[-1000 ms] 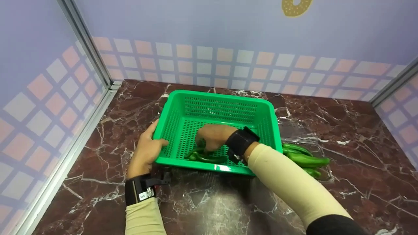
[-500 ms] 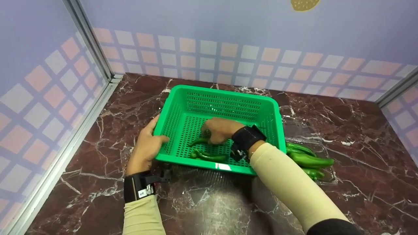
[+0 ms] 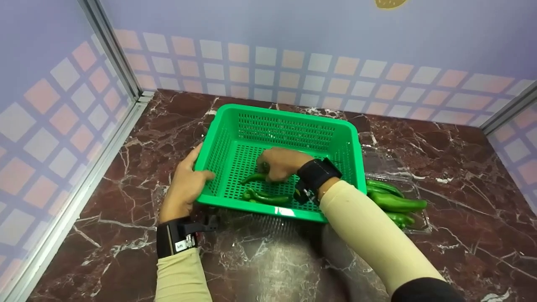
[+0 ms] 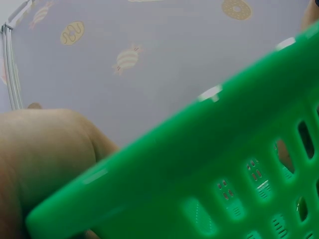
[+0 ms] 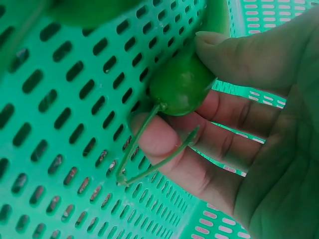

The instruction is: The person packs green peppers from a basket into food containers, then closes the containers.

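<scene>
A green perforated plastic basket stands on the dark red marbled tabletop. My left hand grips its left side, thumb over the rim and fingers outside; the left wrist view shows the hand against the rim. Inside the basket, my right hand holds a green chili pepper low over the holed floor. The right wrist view shows the thumb on one side of it and fingers beneath, its bent stem hanging free. More green peppers lie along the basket's near wall.
Right of the basket, several green peppers lie on a clear plastic tray, partly hidden by the basket and right forearm. A tiled-pattern back wall and a left side wall bound the tabletop.
My right hand has moved away from the peppers at the near wall toward the basket's middle, holding one pepper. My left hand keeps its grip on the basket.
</scene>
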Demonstrator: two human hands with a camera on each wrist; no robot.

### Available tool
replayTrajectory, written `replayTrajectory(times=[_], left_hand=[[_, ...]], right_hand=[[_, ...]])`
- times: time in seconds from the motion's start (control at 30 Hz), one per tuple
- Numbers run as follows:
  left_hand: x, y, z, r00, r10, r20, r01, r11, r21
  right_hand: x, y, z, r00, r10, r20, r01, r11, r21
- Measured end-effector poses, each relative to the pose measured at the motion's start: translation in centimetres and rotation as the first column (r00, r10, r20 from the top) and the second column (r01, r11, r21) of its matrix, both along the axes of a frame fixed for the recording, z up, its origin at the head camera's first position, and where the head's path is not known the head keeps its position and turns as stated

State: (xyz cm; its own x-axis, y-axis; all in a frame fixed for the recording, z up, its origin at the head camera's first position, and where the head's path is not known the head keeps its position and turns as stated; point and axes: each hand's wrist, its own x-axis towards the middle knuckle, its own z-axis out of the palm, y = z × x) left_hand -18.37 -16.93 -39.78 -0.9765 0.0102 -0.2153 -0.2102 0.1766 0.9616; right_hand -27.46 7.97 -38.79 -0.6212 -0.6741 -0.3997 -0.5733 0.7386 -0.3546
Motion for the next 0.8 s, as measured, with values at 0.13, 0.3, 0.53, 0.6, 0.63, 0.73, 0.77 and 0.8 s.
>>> replayTrajectory(times=[0.13, 0.3, 0.53, 0.6, 0.63, 0.73, 0.77, 0.8], left_hand=[[0.0, -0.1, 0.1, 1.0, 0.005, -0.008, -0.005, 1.0, 0.014], [0.2, -0.1, 0.3, 1.0, 0.005, -0.016, -0.005, 1.0, 0.002], [0.2, -0.1, 0.3, 1.0, 0.014, -0.009, -0.014, 1.0, 0.011], [0.2, -0.1, 0.2, 1.0, 0.009, -0.006, -0.009, 1.0, 0.0], [0.2, -0.1, 0.2, 1.0, 0.007, -0.003, -0.007, 1.0, -0.001], [0.2, -0.1, 0.1, 1.0, 0.002, -0.003, -0.002, 1.0, 0.002], [0.1, -0.1, 0.1, 1.0, 0.002, -0.003, -0.001, 1.0, 0.006], [0.1, -0.1, 0.1, 1.0, 0.0, -0.003, 0.0, 1.0, 0.008]], right_hand=[[0.0, -0.2, 0.2, 1.0, -0.006, -0.009, 0.006, 1.0, 0.003], [0.1, -0.3, 0.3, 1.0, -0.002, -0.031, 0.002, 1.0, 0.0], [0.0, 0.0, 0.4, 1.0, 0.009, -0.018, -0.01, 0.999, -0.051], [-0.1, 0.3, 0.5, 1.0, 0.014, -0.01, -0.015, 0.998, -0.062], [-0.1, 0.4, 0.5, 1.0, 0.018, -0.013, -0.019, 0.998, -0.066], [-0.1, 0.9, 1.0, 0.999, 0.032, -0.043, -0.036, 0.997, -0.072], [0.0, 1.1, 1.2, 0.998, 0.035, -0.048, -0.039, 0.996, -0.076], [0.1, 1.3, 1.5, 0.998, 0.037, -0.06, -0.042, 0.996, -0.08]])
